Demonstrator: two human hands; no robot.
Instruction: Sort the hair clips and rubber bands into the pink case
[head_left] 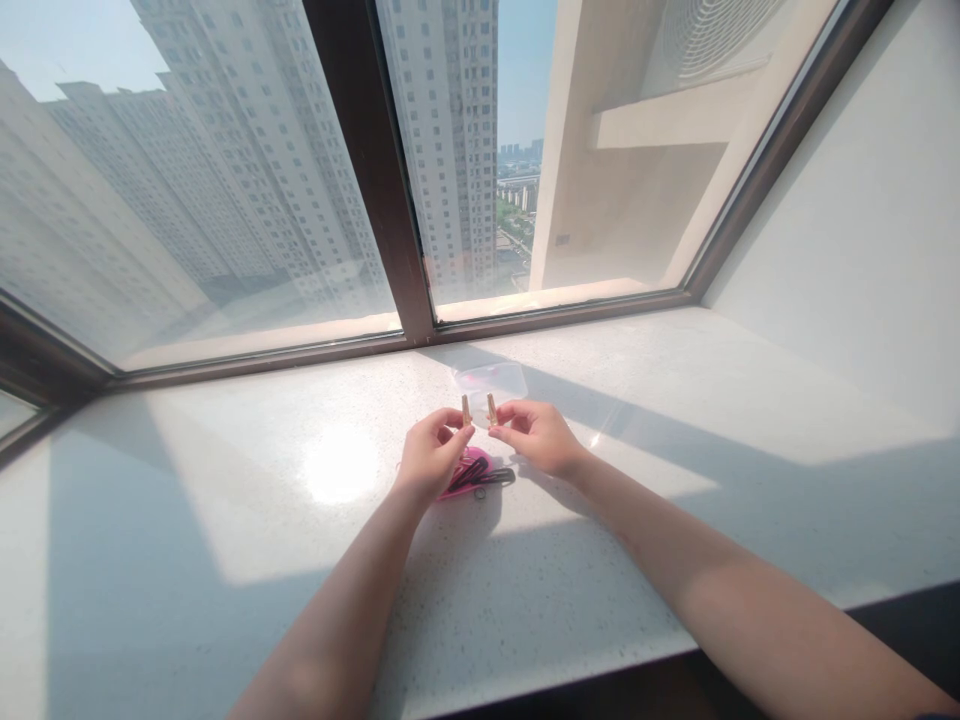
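My left hand [435,455] pinches a small gold-coloured clip [466,409] upright between thumb and fingers. Facing it, my right hand [541,437] holds a second gold-coloured clip [492,409] the same way, with a narrow gap between the two. Just below the hands lies a pink dish [454,492], partly hidden by my left hand. Black hair clips [472,471] rest in it, and another dark hair clip [498,477] sticks out past its right side. Behind the fingertips is a clear plastic box [512,379] with something pink inside, too faint to make out.
Everything lies on a white speckled sill [262,640], with its front edge close to me. A dark window frame [411,260] and glass bound the back. A white wall [862,250] stands at the right. Bright glare hits the surface left of my hands.
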